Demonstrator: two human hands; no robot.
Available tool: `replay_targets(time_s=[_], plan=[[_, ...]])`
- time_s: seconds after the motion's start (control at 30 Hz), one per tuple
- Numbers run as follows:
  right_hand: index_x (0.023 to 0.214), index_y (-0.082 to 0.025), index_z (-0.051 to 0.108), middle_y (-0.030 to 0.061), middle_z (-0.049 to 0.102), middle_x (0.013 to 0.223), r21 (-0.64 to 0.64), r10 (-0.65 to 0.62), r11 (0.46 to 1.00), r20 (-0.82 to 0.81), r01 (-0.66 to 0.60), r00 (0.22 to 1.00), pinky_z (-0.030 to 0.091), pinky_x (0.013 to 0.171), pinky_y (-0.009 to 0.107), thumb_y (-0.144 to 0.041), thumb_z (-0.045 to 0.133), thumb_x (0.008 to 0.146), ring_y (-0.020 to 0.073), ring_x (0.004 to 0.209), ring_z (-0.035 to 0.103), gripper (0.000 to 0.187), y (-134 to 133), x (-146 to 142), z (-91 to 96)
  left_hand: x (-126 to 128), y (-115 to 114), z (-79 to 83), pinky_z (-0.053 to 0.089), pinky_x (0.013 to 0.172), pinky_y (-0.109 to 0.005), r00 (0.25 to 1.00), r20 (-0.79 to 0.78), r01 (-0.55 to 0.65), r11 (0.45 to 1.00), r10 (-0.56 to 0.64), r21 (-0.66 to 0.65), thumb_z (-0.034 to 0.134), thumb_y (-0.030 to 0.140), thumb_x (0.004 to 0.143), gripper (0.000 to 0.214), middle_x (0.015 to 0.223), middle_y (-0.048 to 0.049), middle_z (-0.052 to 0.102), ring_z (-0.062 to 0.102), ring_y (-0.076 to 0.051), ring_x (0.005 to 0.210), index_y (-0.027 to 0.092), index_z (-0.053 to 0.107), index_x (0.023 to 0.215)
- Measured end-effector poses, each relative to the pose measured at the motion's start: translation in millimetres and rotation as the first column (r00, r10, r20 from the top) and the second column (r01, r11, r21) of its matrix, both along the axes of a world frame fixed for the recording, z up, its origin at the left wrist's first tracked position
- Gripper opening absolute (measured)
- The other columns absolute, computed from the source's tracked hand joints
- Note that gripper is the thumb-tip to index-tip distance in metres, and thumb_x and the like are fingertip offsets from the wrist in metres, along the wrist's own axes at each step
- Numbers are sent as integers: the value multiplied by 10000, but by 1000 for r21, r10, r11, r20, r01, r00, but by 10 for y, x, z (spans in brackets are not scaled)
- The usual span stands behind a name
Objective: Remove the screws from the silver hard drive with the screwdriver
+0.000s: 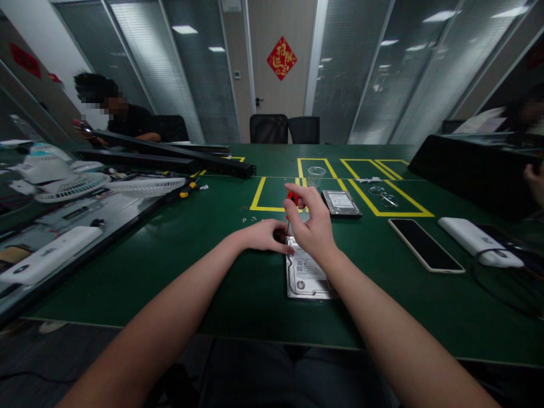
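A silver hard drive with a white label lies flat on the green table in front of me. My right hand grips a screwdriver by its red handle. The screwdriver's thin shaft points down at the drive's far left corner, and its tip is hard to make out. At that same corner is my left hand, thumb on the drive's edge and fingers curled close to the shaft. My right hand and forearm cover part of the drive's right side.
Beyond my right hand lie a second hard drive and a clear plastic cup. Small screws are left of my hands. A phone, white power bank and glasses sit rightward. Panel parts crowd the left; a person sits behind.
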State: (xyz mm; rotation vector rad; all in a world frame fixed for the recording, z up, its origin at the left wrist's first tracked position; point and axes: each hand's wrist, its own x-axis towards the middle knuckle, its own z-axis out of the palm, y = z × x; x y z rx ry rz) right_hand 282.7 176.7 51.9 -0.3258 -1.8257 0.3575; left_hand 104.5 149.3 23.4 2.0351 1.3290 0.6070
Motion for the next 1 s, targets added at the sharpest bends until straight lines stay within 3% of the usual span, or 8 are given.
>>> replay_targets(time_s=[0.33,0.53,0.8,1.0], plan=[[1330,-254,656,61,577,1060,-93,79,992,-19,-81,997,529,874,387,-154,411,1055,186,972,590,382,28,24,-15,16,-15,52,484,781,-365,996,-85,-5,1000,4,-17,837,638,710,591,1019,-80,729,661,-262,902,177,721,1060],[1316,-284,637,62,569,1063,-72,47,996,5,-46,999,545,879,408,-182,414,1061,198,971,593,353,26,12,-16,18,-13,45,481,774,-362,996,-84,-17,1000,16,-16,846,628,702,578,1016,-78,725,657,-260,897,175,715,1037],[1299,-270,611,88,609,1165,-25,6,1000,-8,-6,1000,541,977,456,-196,433,1060,226,1117,607,307,35,-1,-13,-2,11,2,481,776,-357,998,-67,20,1000,-19,8,843,611,721,565,990,-82,734,658,-254,888,159,735,1043],[1286,-255,610,98,617,1184,-30,7,1000,-38,-8,999,582,871,402,-216,512,1043,225,1121,622,264,31,-21,-26,-12,13,-9,484,777,-350,997,-69,28,1000,-28,8,836,601,739,594,1037,-89,745,667,-256,910,163,731,1126]])
